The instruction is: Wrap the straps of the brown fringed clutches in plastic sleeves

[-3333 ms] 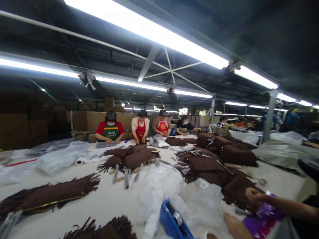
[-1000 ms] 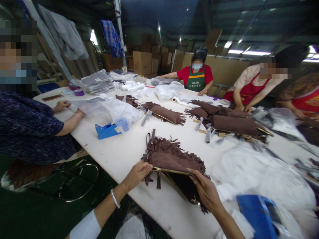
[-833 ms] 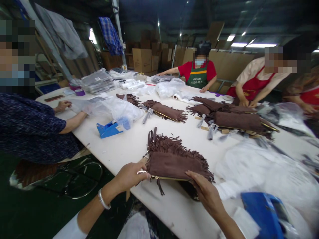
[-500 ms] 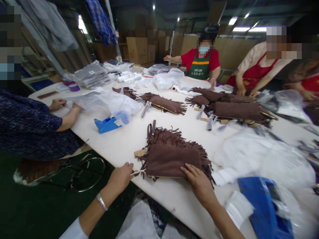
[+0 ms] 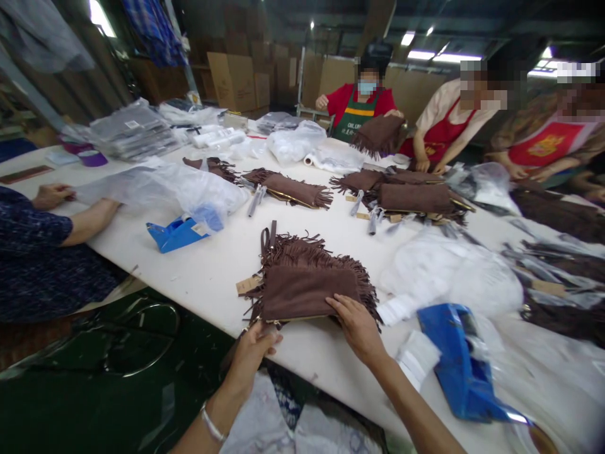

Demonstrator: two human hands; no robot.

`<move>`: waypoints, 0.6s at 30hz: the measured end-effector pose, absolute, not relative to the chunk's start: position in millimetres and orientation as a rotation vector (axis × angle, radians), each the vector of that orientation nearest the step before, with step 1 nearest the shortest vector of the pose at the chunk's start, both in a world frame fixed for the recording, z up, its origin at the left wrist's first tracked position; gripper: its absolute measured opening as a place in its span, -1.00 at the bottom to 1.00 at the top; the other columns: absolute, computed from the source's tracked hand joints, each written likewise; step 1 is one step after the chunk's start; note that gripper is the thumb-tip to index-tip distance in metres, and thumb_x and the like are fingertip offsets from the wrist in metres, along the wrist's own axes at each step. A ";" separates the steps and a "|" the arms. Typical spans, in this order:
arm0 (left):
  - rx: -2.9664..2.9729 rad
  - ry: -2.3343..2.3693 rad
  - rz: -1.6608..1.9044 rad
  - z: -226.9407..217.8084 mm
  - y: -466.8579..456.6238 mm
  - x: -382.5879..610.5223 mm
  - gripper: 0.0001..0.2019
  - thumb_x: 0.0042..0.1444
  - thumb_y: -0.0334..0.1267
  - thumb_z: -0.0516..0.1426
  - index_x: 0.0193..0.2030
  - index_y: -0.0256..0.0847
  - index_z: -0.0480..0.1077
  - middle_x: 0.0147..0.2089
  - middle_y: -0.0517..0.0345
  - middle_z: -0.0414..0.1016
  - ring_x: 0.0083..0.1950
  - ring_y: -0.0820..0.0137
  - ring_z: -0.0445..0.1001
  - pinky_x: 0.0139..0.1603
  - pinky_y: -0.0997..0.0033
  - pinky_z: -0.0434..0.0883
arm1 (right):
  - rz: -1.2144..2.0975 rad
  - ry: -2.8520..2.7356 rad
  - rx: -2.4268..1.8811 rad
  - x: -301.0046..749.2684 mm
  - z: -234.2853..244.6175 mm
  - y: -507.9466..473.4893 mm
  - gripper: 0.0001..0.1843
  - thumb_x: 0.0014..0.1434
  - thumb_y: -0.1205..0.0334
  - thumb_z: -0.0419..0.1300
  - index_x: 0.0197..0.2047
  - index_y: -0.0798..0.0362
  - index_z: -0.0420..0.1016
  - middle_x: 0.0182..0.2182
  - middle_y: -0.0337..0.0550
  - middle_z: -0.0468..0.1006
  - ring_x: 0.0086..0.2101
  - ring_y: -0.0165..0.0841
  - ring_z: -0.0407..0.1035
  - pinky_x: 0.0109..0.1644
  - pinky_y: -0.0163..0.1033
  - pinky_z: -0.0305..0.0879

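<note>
White counter (image 5: 227,252) | brown fringed bag (image 5: 302,287) near its front edge, no longer gaping, so likely zipped | right hand (image 5: 354,325) flat on bag, fingers outspread; left hand (image 5: 253,347) at that edge, grip I can't make out

You're seeing table (image 5: 212,265) catching most light. Behind table, ceiling tubes (image 5: 456,58) and bright opening (image 5: 101,17) glaring, boxes (image 5: 232,82) sinking into gloom. Below table's near edge, floor (image 5: 113,403) lying dark. Behind table's right end, person (image 5: 543,135) blurring; wide lens stretching shapes outward from table.
</note>
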State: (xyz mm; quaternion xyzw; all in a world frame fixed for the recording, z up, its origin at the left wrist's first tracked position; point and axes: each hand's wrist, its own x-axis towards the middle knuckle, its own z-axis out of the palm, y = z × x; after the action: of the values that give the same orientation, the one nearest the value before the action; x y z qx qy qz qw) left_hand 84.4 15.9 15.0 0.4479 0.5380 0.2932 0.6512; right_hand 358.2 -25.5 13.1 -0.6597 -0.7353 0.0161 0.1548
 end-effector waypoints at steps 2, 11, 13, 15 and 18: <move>0.812 1.103 0.794 15.9 17.0 96.7 -0.56 -0.07 -0.11 0.27 -0.03 -0.16 0.36 0.03 0.05 0.46 -0.06 0.29 0.48 -0.25 0.47 0.40 | 0.056 -2.071 -1.893 356.8 17.1 -26.1 -0.48 0.25 0.44 -0.02 0.23 -0.08 0.31 0.15 -0.09 0.40 0.12 -0.27 0.27 0.17 -0.08 0.24; 0.884 1.175 0.221 13.2 32.0 64.9 -0.50 -0.15 0.20 0.24 -0.34 -0.28 0.42 -0.61 0.19 0.38 -0.77 0.62 0.00 -0.73 0.58 -0.04 | 0.053 -2.145 -2.044 348.9 15.2 -36.2 -0.47 0.28 0.34 0.05 0.29 -0.12 0.19 0.27 -0.04 0.22 0.22 -0.21 0.10 0.27 -0.02 0.04; 0.965 1.264 0.210 0.3 35.5 59.5 -0.48 -0.23 0.22 0.23 -0.38 -0.26 0.42 -0.60 0.14 0.42 -0.77 0.59 0.02 -0.73 0.57 -0.07 | 0.073 -2.159 -2.055 346.5 14.1 -39.9 -0.43 0.28 0.31 0.06 0.33 -0.14 0.10 0.33 -0.05 0.08 0.27 -0.20 -0.01 0.30 0.02 -0.04; 1.057 1.329 0.243 -8.4 35.9 61.0 -0.48 -0.26 0.21 0.23 -0.38 -0.25 0.43 -0.53 0.06 0.49 -0.76 0.58 0.02 -0.72 0.57 -0.08 | 0.113 -2.151 -2.037 343.4 18.0 -43.8 -0.38 0.28 0.15 0.09 0.36 -0.09 0.04 0.36 -0.02 -0.01 0.30 -0.17 -0.09 0.31 0.05 -0.09; 1.146 1.346 0.284 -11.7 37.7 66.2 -0.48 -0.23 0.22 0.22 -0.33 -0.24 0.46 -0.40 -0.01 0.56 -0.73 0.57 0.02 -0.72 0.54 -0.04 | 0.150 -2.128 -1.972 344.1 31.7 -54.5 -0.28 0.22 -0.10 0.12 0.35 -0.01 0.06 0.36 0.04 -0.02 0.31 -0.11 -0.12 0.30 0.08 -0.08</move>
State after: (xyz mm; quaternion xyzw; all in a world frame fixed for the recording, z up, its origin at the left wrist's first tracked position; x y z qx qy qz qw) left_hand 66.2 37.7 -11.7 0.4996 0.5867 0.1237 0.6252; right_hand 344.1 -54.5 31.7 -0.6740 -0.7274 0.0514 0.1180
